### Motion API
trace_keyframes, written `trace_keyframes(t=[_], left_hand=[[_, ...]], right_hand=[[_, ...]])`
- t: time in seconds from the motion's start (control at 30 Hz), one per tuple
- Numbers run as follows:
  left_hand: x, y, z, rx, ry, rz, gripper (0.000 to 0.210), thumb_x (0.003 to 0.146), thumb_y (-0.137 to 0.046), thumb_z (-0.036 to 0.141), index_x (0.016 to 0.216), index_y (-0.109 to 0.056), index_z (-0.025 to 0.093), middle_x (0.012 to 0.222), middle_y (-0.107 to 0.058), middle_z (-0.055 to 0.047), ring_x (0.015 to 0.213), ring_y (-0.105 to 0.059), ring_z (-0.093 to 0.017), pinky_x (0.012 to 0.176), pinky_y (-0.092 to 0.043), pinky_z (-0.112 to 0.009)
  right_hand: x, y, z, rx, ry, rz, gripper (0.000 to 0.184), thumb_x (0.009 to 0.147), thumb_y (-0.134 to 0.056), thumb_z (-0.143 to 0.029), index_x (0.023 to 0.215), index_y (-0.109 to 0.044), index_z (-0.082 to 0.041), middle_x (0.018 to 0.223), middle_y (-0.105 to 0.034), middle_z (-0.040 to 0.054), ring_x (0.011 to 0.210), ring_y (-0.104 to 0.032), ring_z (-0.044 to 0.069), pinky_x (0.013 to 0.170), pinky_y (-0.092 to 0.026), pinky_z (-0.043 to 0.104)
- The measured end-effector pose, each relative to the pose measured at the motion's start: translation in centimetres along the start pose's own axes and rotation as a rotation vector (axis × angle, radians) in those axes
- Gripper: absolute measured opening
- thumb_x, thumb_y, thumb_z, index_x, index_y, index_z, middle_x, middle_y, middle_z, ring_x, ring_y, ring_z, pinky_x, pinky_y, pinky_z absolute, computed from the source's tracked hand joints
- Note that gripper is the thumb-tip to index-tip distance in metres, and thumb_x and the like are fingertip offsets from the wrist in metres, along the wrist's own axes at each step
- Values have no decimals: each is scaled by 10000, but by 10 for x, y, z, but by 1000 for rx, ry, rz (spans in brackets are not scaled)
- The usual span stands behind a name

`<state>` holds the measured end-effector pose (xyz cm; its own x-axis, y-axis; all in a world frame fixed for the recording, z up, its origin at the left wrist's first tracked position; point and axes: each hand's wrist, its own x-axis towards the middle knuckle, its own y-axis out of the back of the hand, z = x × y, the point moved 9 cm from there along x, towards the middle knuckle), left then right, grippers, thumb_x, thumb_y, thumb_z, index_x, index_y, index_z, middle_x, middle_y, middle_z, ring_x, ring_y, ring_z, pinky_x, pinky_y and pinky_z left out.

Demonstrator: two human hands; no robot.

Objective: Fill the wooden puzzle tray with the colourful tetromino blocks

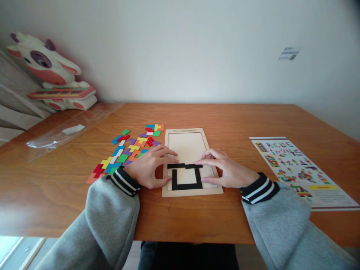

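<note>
Fingers (165,161) of left hand (147,165) and right hand (232,170) are resting part-open around black strips (188,186) in a tray (184,146) — any hold unclear.

beyond the right hand (229,170), open surface (233,129) separates the tray (194,192) from the sheet (303,172); coloured pieces (123,158) crowd its left.

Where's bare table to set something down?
Bare table: between the wooden tray and printed sheet, beyond the right hand; also behind the tray, toward the wall. The tray's far half is bare. Crowded: left of the tray, colored pieces and left hand; near half, black pieces.
</note>
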<state>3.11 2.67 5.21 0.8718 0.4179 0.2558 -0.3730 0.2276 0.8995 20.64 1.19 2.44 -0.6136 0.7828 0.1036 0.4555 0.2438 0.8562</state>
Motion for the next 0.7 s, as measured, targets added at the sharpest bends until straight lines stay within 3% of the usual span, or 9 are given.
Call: trace_keyframes(t=[0.53,0.7], left_hand=[[1,1,1,6,-22,21,347,816,-677,300,1146,-699,194,1241,-654,-127,1099,-604,-280,1037,-461,-482],[-1,0,-1,0,15,-25,461,803,-694,334,1246,-644,219,1303,-616,-123,1153,-589,-290,1101,-398,-512]], right_hand=[[0,-3,-5,-44,48,24,478,842,-724,-471,1289,-665,-309,1200,-574,103,1140,-518,277,1022,-418,508],[0,-3,-4,-21,40,35,481,830,-737,-477,1277,-671,-315,1184,-581,97,1137,-527,271,1025,-417,493]])
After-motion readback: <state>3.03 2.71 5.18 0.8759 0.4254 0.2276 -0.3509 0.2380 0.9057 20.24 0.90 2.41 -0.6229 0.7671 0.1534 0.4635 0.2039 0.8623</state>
